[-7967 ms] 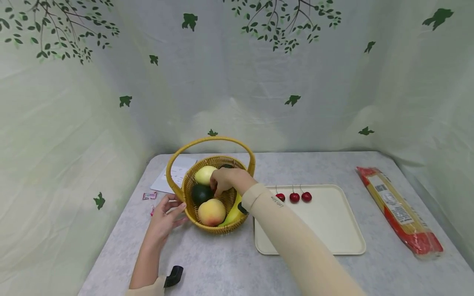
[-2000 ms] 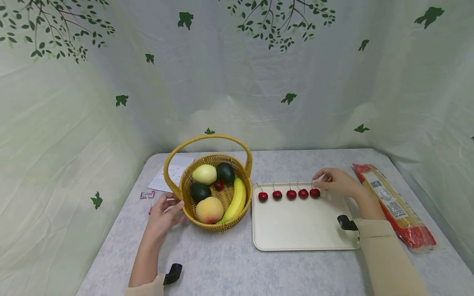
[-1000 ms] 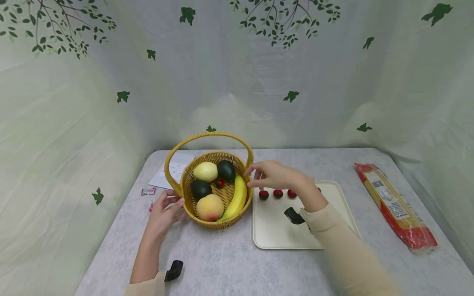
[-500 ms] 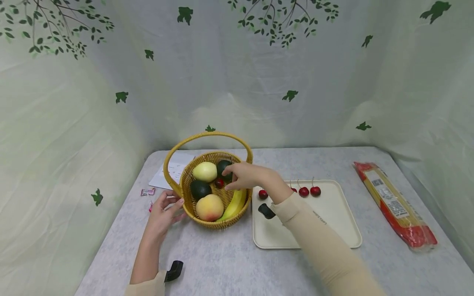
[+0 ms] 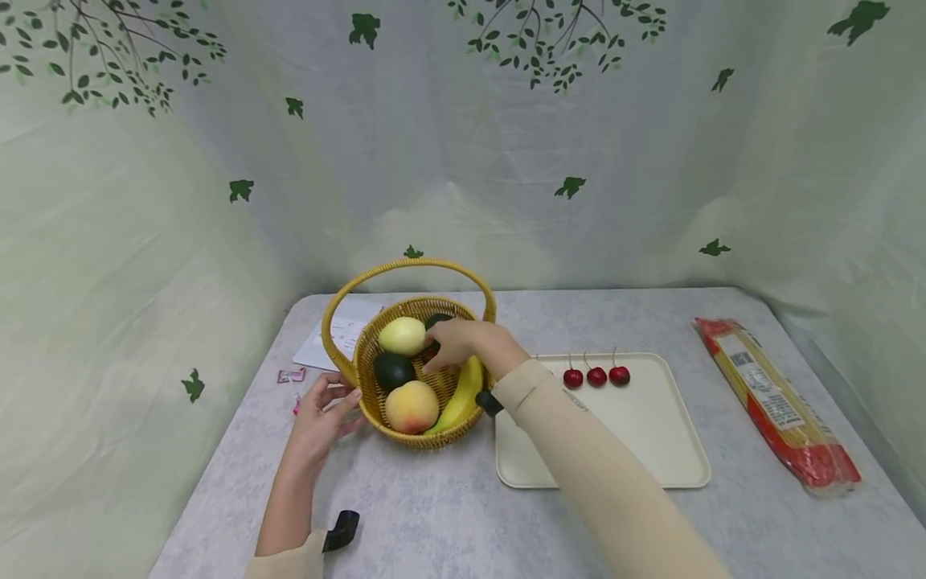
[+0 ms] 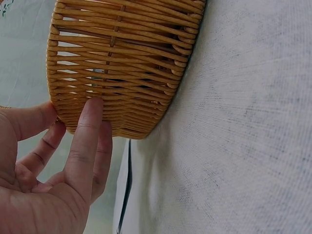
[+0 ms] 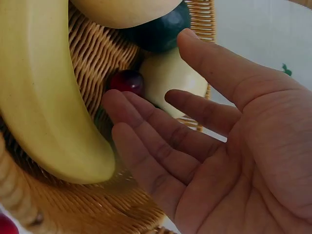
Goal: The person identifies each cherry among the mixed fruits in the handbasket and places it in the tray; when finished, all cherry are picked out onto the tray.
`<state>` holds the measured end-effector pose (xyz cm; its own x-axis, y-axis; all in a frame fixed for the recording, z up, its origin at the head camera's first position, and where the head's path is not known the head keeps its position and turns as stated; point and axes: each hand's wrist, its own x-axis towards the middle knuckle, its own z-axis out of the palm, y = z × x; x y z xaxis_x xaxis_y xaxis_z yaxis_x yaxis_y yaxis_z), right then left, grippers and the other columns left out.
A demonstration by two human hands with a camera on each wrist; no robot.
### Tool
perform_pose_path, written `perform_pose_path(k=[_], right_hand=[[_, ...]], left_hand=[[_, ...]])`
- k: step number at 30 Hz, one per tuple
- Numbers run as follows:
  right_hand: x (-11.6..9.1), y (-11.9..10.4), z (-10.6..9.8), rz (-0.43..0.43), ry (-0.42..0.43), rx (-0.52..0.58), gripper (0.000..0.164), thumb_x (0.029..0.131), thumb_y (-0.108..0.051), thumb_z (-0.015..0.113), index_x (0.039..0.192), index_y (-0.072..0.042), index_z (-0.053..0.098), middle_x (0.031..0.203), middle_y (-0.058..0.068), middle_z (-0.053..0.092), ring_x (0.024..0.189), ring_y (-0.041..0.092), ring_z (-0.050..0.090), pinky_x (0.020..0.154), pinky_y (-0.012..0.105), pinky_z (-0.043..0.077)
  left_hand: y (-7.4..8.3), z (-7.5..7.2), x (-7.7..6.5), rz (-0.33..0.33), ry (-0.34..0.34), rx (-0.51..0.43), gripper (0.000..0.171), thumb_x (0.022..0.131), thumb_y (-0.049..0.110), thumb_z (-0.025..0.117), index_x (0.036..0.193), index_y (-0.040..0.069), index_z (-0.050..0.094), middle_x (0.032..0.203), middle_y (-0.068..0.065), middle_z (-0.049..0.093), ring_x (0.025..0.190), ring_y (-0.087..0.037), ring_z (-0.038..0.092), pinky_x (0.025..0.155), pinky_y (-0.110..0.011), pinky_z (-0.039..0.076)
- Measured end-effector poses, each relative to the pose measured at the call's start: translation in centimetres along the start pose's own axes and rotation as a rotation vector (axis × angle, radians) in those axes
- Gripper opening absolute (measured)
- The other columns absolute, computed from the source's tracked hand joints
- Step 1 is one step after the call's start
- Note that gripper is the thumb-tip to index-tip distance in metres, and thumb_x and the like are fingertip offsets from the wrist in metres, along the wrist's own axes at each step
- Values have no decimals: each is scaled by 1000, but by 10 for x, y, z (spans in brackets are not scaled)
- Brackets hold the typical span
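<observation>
My right hand point(image 5: 463, 346) reaches into the yellow wicker basket point(image 5: 428, 441). In the right wrist view its fingers are extended, fingertips beside a dark red cherry point(image 7: 127, 82), with nothing gripped. My left hand point(image 5: 325, 414) rests against the basket's left side. Its thumb and fingers touch the rim and outer weave in the left wrist view. Around the cherry lie a peach point(image 5: 412, 407), a banana point(image 5: 463, 398), a dark green avocado-like fruit point(image 5: 394, 371), another mostly hidden by my right hand, and a pale yellow-green fruit point(image 5: 402, 336).
A cream tray point(image 5: 651, 450) stands right of the basket. Three cherries point(image 5: 596, 377) show along its back; my right arm covers the tray's left part. Farther right lies a red-ended noodle packet point(image 5: 777, 402). Paper point(image 5: 313, 351) and small pink wrapped sweets point(image 5: 292, 375) lie left.
My right hand has left the cherry at the tray's right end and swung left, down into the basket. More cherries stand on the tray than earliest. My left hand stays put.
</observation>
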<state>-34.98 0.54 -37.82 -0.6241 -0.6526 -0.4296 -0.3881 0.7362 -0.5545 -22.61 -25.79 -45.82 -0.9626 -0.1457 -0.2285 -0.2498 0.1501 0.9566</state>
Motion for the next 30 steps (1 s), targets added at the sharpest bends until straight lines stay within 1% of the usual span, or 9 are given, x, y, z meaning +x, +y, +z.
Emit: perform_pose_path(k=[3,8,13,17,20,22,24,27,30], right_hand=[[5,3,2,25,-16,15,67,106,-36,70,161,-8,46,145,14,64,117,31,74,102,44,61],[13,5,6,61,-34,24,64,106,-34,70,160,-7,48,155,14,58,117,29,74,99,39,63],[19,1,5,109,-30,47,60,105,-35,73,154,-6,54,149,15,61,111,28,75,94,37,64],[21,-3,4,136,-32,78,53,103,-34,75,144,-5,60,138,16,67,111,31,76,95,39,65],[23,-5,4,136,-37,87,37,103,-33,75,126,-6,67,128,18,71,112,33,76,97,41,65],[25,-7,4,138,-40,93,29,103,-32,76,115,-7,67,126,19,71,113,34,75,98,41,65],[27,-8,5,140,-46,84,25,103,-32,75,107,-9,66,123,17,72,113,33,75,98,41,65],[30,-10,6,135,-53,65,26,103,-32,75,110,-9,67,122,16,71,114,32,74,100,41,64],[31,-12,8,124,-52,47,35,103,-32,75,125,-6,68,127,13,70,115,30,74,100,41,64]], left_hand=[[-2,1,-1,-1,-6,6,32,108,16,65,135,9,48,131,-10,57,103,-9,69,88,-37,69],[-3,3,-3,-8,-12,13,32,109,16,64,135,9,47,135,-14,56,103,-10,70,90,-40,68],[-2,3,-2,2,-5,15,33,109,17,64,137,10,48,136,-15,56,105,-12,70,89,-39,68],[0,2,-2,9,-6,24,35,109,17,65,138,9,48,136,-14,57,105,-12,70,90,-39,68],[0,1,-2,14,-6,25,35,109,17,65,138,9,49,134,-14,57,105,-12,71,90,-39,68],[0,1,-2,17,-7,24,34,109,17,65,138,9,49,133,-13,58,105,-12,71,90,-39,68],[0,0,-1,19,-5,23,34,109,17,65,138,9,49,133,-13,58,105,-12,71,89,-39,68],[0,-1,-2,17,-5,21,35,109,17,65,138,9,49,132,-13,58,104,-12,71,89,-38,68],[0,-1,-2,12,-3,19,35,108,17,66,138,9,49,131,-12,58,104,-11,71,88,-38,69]])
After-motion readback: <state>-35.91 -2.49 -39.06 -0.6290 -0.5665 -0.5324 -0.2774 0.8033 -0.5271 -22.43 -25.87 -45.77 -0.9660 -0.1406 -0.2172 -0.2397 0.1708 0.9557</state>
